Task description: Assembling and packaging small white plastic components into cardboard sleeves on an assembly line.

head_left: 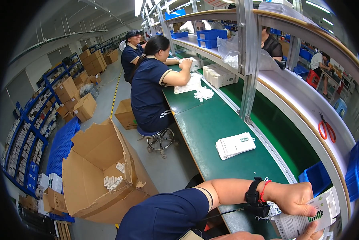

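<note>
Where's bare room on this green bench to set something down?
Between the white package stack and the small white pieces, or between that stack and your left forearm. Crowded: around the co-worker's white boxes and where your left hand grips a package.

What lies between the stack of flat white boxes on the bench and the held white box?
In the head view, green benchtop, then the left wrist with black strap and red bracelet, and the left hand.

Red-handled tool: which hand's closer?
Left. The left hand, on the white box's upper side, is below the tool in view; the right hand, on its lower side, is farther below.
</note>
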Available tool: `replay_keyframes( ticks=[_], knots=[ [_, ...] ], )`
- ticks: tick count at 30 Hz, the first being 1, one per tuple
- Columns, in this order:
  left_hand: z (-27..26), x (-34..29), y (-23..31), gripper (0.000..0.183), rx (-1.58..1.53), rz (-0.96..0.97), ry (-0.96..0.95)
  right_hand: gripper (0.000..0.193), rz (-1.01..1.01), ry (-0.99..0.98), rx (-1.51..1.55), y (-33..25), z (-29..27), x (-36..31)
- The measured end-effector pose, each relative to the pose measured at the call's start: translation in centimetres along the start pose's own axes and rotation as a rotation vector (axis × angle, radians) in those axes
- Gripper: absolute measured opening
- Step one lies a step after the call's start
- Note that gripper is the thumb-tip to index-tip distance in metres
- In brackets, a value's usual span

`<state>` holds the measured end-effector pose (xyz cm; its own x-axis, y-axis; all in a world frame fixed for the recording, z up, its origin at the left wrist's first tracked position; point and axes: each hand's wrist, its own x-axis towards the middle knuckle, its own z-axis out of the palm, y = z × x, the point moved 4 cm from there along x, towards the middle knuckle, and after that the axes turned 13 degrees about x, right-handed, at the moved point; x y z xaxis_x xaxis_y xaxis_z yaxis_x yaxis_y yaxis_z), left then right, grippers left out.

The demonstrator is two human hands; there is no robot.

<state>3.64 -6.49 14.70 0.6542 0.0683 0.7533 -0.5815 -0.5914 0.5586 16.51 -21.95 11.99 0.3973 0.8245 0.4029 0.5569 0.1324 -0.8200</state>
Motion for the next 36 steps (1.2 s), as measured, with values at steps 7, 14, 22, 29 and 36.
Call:
replay_keyframes(
  ticks=[7,14,22,29,36],
  knots=[
    [0.2,0.0,0.1,0.048,-0.011,-0.011,0.019,0.038,-0.007,0.032,0.041,0.1,-0.1,-0.2],
    [-0.2,-0.3,-0.2,0.048,0.014,-0.042,0.012,0.034,0.012,0.054,0.097,1.5,0.7,0.5],
    [0.1,0.0,0.0,0.047,0.039,-0.008,0.007,0.031,0.030,0.036,0.089,1.7,0.7,0.1],
    [0.0,0.1,0.2,0.049,0.011,-0.022,0.001,0.029,0.047,0.014,0.090,2.3,1.3,0.3],
    [-0.5,0.2,0.7,0.050,-0.035,0.008,0.040,0.027,0.061,-0.013,0.083,2.0,1.3,0.4]
  ],
)
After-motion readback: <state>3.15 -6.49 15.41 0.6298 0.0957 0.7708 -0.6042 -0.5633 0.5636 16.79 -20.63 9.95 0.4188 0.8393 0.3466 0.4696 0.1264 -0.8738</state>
